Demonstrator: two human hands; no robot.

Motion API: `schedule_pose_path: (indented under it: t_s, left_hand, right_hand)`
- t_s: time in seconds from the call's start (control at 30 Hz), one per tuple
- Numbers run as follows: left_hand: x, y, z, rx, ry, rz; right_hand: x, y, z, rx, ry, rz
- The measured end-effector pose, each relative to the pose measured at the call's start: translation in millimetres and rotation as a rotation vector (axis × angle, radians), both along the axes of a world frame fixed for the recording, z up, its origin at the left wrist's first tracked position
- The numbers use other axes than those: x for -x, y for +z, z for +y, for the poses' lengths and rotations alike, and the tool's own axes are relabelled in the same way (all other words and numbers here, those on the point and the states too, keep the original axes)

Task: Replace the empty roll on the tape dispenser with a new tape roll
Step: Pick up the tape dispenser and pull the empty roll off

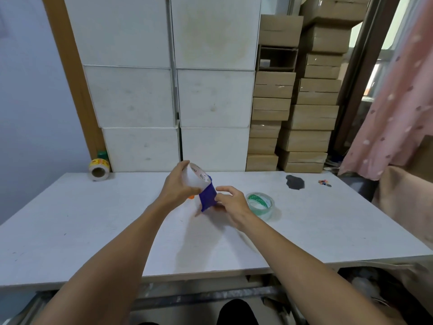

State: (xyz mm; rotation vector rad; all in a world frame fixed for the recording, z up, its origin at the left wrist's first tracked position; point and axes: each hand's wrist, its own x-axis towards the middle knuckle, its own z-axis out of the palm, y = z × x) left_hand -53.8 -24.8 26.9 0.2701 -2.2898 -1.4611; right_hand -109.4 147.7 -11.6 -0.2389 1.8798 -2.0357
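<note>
Above the middle of the white table [93, 231] I hold a blue tape dispenser [207, 195] with a white cardboard roll [195, 175] at its top end. My left hand [178, 186] is closed around the white roll, thumb at its lower edge. My right hand [230, 202] grips the dispenser's blue body from the right. A small orange part [191, 197] peeks out below my left thumb. A clear tape roll with a green-printed core [260, 204] lies flat on the table just right of my right hand.
A yellow-and-red label roll [99, 167] lies at the table's back left corner. A dark stain [294, 182] and small coloured bits [324, 182] mark the back right. White boxes [175, 97] and stacked cardboard cartons [297, 109] stand behind; a pink curtain [396, 97] hangs at right.
</note>
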Motion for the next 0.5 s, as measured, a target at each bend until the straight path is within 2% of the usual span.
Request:
schedule_pose_path:
  t_s: [0.2,0.33,0.5]
  left_hand:
    - [10,21,4,0.236,-0.019,-0.003]
    - [14,31,3,0.424,-0.048,-0.033]
    - [12,34,-1,0.42,-0.06,-0.064]
  right_hand:
    - [-6,0,6,0.274,0.026,-0.177]
    - [-9,-2,8,0.338,-0.005,-0.209]
    - [-7,-3,11,0.33,-0.023,-0.204]
